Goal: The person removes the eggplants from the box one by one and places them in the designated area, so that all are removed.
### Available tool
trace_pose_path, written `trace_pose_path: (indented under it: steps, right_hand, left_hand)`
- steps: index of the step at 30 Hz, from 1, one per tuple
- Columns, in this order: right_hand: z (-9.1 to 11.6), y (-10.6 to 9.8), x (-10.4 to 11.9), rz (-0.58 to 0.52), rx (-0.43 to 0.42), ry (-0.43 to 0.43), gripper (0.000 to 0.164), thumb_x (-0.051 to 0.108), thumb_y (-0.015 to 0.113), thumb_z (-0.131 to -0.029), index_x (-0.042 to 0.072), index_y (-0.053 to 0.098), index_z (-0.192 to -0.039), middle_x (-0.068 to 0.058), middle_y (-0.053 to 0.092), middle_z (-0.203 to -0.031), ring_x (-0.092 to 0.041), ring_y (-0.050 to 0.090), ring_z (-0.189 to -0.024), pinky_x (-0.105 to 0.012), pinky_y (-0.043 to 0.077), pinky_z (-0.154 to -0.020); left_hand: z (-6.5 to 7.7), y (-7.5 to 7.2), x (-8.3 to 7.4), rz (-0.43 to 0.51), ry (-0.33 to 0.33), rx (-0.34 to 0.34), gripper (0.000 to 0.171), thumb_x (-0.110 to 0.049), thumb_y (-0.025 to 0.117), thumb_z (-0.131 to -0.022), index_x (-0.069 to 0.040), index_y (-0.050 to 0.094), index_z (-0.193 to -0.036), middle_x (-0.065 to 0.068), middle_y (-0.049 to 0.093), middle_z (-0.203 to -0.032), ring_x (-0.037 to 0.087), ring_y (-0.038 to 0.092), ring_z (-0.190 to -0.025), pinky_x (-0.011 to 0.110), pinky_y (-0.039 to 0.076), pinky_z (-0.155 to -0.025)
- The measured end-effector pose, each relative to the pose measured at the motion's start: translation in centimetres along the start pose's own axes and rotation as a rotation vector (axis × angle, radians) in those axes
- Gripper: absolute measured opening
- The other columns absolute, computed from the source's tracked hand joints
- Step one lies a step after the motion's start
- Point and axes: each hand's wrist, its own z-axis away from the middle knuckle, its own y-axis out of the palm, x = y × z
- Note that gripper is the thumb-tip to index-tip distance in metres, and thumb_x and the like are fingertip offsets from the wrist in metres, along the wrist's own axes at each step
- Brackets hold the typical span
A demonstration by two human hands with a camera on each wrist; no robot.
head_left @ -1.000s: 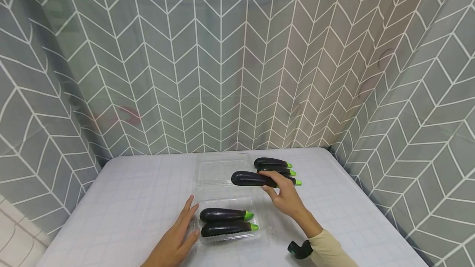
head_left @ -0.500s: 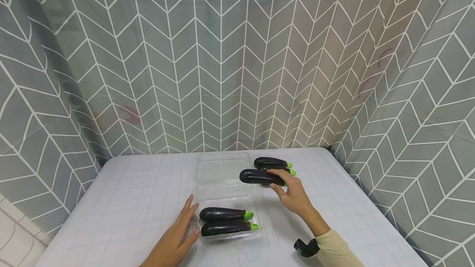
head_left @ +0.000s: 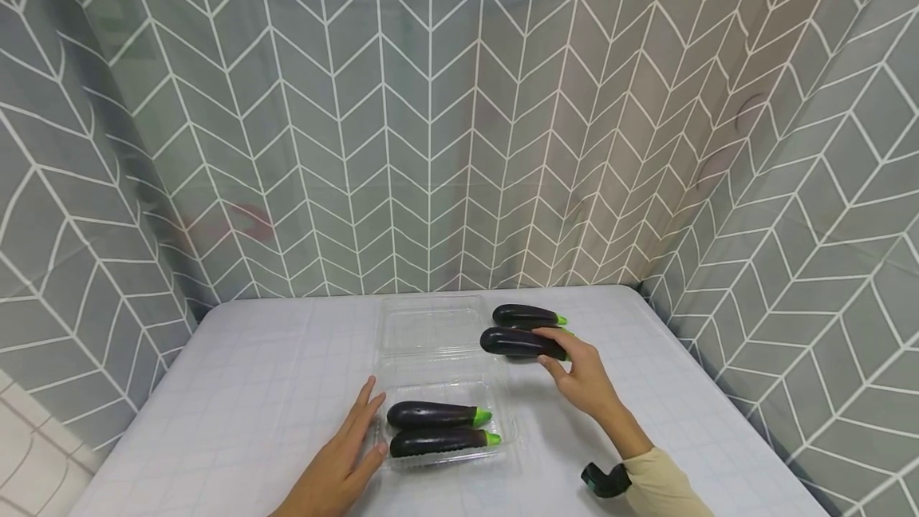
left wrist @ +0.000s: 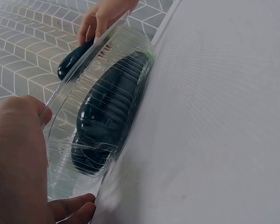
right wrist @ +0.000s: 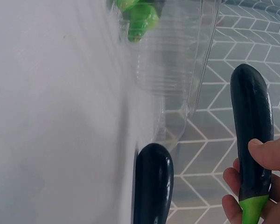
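Observation:
My right hand (head_left: 581,373) grips a dark eggplant (head_left: 513,341) near its green stem end and holds it above the table, as the right wrist view (right wrist: 252,126) shows. Below it lies another eggplant (right wrist: 154,186); one more eggplant (head_left: 526,314) is farther back, and others there are partly hidden. A clear plastic container (head_left: 504,421) has two eggplants side by side in it, a back one (head_left: 431,415) and a front one (head_left: 436,443), stems to the right. Against the container's left side rests my left hand (head_left: 337,453), fingers extended and touching its rim.
The container's clear lid (head_left: 431,331) lies folded back on the white table (head_left: 266,389). Grey patterned curtains (head_left: 431,142) enclose the back and sides. A small black device (head_left: 605,480) sits at my right wrist by the sleeve.
My right hand has carried the eggplant to the right, away from the container and over the eggplants on the table. The left hand and the container stay where they were.

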Motion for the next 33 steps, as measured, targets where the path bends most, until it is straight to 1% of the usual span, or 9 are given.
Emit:
trace_pose_path:
  steps: [3,8,10,14,16,18,21,26,33]
  right_hand:
    - [0.2,-0.1,-0.4,0.006,0.000,0.003,0.050,-0.009,0.080,-0.083,0.006,0.069,-0.129,-0.013,0.070,-0.129,-0.034,0.065,-0.121,-0.012,0.037,-0.104]
    - [0.5,-0.5,-0.8,0.025,-0.001,0.016,0.049,-0.010,0.080,-0.082,0.004,0.069,-0.128,-0.017,0.069,-0.129,-0.035,0.065,-0.120,-0.011,0.036,-0.103]
    - [0.6,-0.7,-1.0,0.038,0.000,0.027,0.049,-0.010,0.080,-0.082,0.004,0.069,-0.128,-0.015,0.070,-0.129,-0.035,0.065,-0.120,-0.015,0.040,-0.103]
    - [0.8,-0.9,-1.4,0.064,0.004,0.046,0.049,-0.010,0.080,-0.082,0.004,0.069,-0.128,-0.014,0.070,-0.128,-0.035,0.065,-0.120,-0.039,0.052,-0.101]
    - [0.9,-1.0,-1.6,0.068,0.004,0.052,0.049,-0.010,0.080,-0.082,0.003,0.069,-0.127,-0.016,0.070,-0.127,-0.037,0.065,-0.120,-0.051,0.052,-0.098]
    - [1.0,-1.0,-1.8,0.070,0.004,0.060,0.048,-0.011,0.080,-0.082,0.002,0.069,-0.127,-0.018,0.070,-0.127,-0.038,0.065,-0.120,-0.057,0.052,-0.097]
    - [1.1,-1.0,-2.1,0.075,0.002,0.067,0.047,-0.012,0.080,-0.081,0.000,0.069,-0.125,-0.020,0.070,-0.126,-0.040,0.065,-0.119,-0.058,0.051,-0.097]
    - [1.4,-0.9,-2.7,0.086,0.009,0.091,0.046,-0.012,0.079,-0.081,0.000,0.070,-0.125,-0.017,0.071,-0.125,-0.040,0.065,-0.119,-0.058,0.051,-0.098]
    - [1.8,-0.9,-3.4,0.088,0.021,0.121,0.045,-0.012,0.078,-0.080,-0.001,0.070,-0.123,-0.019,0.071,-0.124,-0.041,0.065,-0.119,-0.059,0.050,-0.099]
  left_hand:
    - [0.0,0.0,0.1,0.000,0.011,-0.008,0.063,-0.026,0.064,-0.104,-0.005,0.041,-0.158,0.011,0.023,-0.171,0.029,0.041,-0.145,0.054,0.049,-0.104]
    - [-0.1,0.1,0.1,0.006,0.014,-0.008,0.063,-0.026,0.064,-0.104,-0.004,0.041,-0.158,0.012,0.023,-0.170,0.031,0.041,-0.145,0.055,0.049,-0.104]
    - [-0.1,0.1,0.0,0.010,0.013,-0.006,0.063,-0.026,0.064,-0.104,-0.004,0.041,-0.158,0.012,0.023,-0.171,0.031,0.041,-0.145,0.055,0.048,-0.104]
    - [-0.1,0.1,0.0,0.010,0.015,-0.007,0.063,-0.026,0.065,-0.104,-0.004,0.041,-0.158,0.014,0.024,-0.170,0.031,0.041,-0.145,0.055,0.049,-0.104]
    - [-0.1,0.1,0.0,0.006,0.021,-0.010,0.063,-0.025,0.065,-0.103,-0.004,0.042,-0.157,0.015,0.025,-0.169,0.032,0.042,-0.145,0.055,0.049,-0.103]
    - [0.0,0.1,0.1,0.002,0.026,-0.014,0.063,-0.025,0.065,-0.103,-0.003,0.042,-0.157,0.015,0.025,-0.169,0.032,0.043,-0.144,0.054,0.050,-0.103]
    - [0.0,0.1,0.1,-0.002,0.026,-0.014,0.063,-0.025,0.065,-0.103,-0.003,0.042,-0.157,0.015,0.025,-0.169,0.032,0.043,-0.144,0.054,0.050,-0.103]
    - [0.0,0.1,0.1,-0.007,0.017,-0.011,0.063,-0.027,0.065,-0.104,-0.004,0.042,-0.157,0.014,0.025,-0.169,0.032,0.043,-0.144,0.055,0.050,-0.102]
    - [0.0,0.1,0.1,-0.004,0.009,-0.003,0.062,-0.028,0.063,-0.104,-0.004,0.042,-0.157,0.014,0.025,-0.169,0.032,0.043,-0.144,0.054,0.050,-0.103]
